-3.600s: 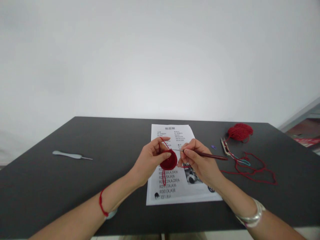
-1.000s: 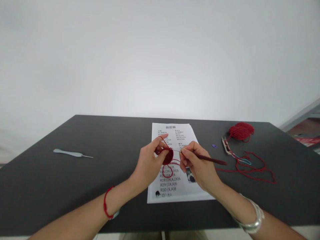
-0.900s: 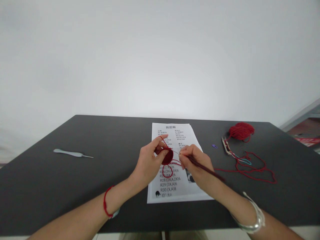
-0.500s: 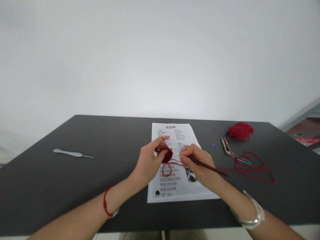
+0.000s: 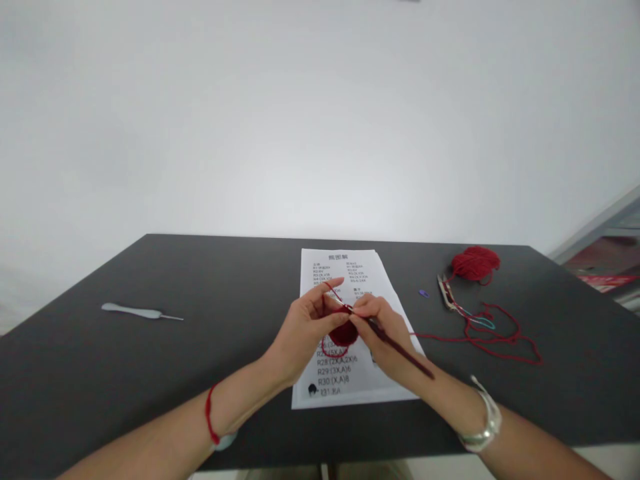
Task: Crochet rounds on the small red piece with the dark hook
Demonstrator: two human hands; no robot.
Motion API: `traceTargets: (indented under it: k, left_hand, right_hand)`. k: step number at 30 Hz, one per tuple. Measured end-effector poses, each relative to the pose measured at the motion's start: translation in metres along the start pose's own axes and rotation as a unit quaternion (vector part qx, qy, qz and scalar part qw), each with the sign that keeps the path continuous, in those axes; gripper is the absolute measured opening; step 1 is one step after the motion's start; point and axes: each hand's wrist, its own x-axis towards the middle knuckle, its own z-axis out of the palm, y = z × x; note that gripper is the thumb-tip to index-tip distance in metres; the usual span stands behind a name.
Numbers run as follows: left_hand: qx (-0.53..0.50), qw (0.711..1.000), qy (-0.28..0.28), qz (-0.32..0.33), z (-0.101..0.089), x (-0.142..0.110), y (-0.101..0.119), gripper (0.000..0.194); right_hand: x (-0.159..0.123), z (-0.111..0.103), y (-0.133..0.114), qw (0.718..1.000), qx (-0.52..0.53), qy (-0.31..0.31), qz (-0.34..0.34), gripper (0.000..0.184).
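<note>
A small dark red crochet piece (image 5: 345, 334) is pinched between the thumb and fingers of my left hand (image 5: 306, 328). Red yarn runs over the raised left index finger. My right hand (image 5: 383, 331) grips a crochet hook (image 5: 400, 348) with a dark brown handle, its thin metal tip at the top edge of the piece. Both hands are close together above printed pattern sheets (image 5: 395, 387), and a loop of yarn hangs below the piece. Fingers hide part of the work.
On the black table (image 5: 240, 267), a grey-handled hook (image 5: 137, 311) lies at the left. To the right are a red yarn ball (image 5: 475, 263), a small purple stitch marker (image 5: 424, 293), a metallic tool with a teal cord (image 5: 444, 292) and loose red yarn (image 5: 500, 341). A white wall stands behind.
My right hand has moved left, bringing the hook tip from beside the crochet piece onto its top edge. The piece has turned slightly in my left hand. The whole view has shifted a little.
</note>
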Motion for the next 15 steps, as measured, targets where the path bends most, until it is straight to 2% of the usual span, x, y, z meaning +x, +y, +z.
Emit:
traceTargets:
  k: [3,5,6,8,10,12,15]
  left_hand:
    - [-0.053,0.998,-0.004,-0.028,0.0,0.0,-0.001,0.056]
    - [-0.099,0.993,-0.005,-0.056,0.0,0.001,0.0,0.057]
    - [-0.119,0.99,-0.005,-0.076,-0.001,0.001,0.002,0.056]
    - [-0.144,0.983,-0.004,-0.111,-0.003,0.003,0.004,0.055]
    - [-0.148,0.982,-0.001,-0.121,-0.005,0.005,0.007,0.055]
    - [-0.139,0.984,-0.003,-0.107,-0.008,0.006,0.009,0.053]
    - [-0.118,0.989,-0.013,-0.085,-0.012,0.008,0.01,0.051]
  right_hand:
    - [-0.005,-0.001,0.004,0.97,-0.197,-0.021,-0.142,0.012]
    - [-0.006,-0.002,0.004,0.954,-0.226,-0.032,-0.191,0.012]
    - [-0.006,-0.002,0.004,0.958,-0.207,-0.035,-0.193,0.012]
    - [-0.003,-0.003,0.002,0.984,-0.109,-0.026,-0.14,0.01]
    - [0.0,-0.004,-0.002,0.999,0.03,-0.01,-0.028,0.007]
    - [0.004,-0.006,-0.006,0.986,0.151,-0.006,0.073,0.009]
    - [0.007,-0.011,-0.009,0.966,0.226,-0.008,0.126,0.013]
